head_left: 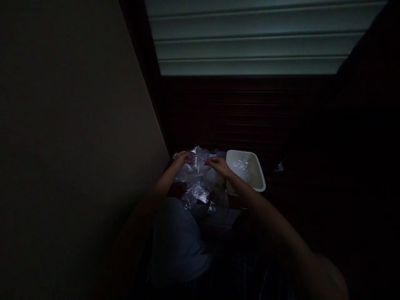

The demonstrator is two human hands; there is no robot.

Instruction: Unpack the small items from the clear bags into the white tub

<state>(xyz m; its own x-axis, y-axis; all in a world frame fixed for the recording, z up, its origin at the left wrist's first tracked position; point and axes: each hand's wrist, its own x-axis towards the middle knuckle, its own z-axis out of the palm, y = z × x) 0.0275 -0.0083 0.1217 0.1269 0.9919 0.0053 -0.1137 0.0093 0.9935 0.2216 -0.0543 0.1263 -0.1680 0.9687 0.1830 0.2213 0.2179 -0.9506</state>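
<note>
Plastic is what both hands are busy with: a clear, crinkled plastic bag [196,183] held up in front of the person, just left of a white rectangular plastic basin [242,151]. The left hand [183,159] curls its fingers over the bag's far left top edge. The right hand [218,165] pinches the same edge a little to the right, fingers pressed together on the film. More clear film [243,165] lies inside the basin.

The room is very dark, with a plain wall [78,125] on the left and pale slatted blinds [250,37] far above. Working this thin film well probably means gripping close to the edge, pulling evenly with both hands, and letting the bag hang free over the pale cloth [178,241] on the lap.
</note>
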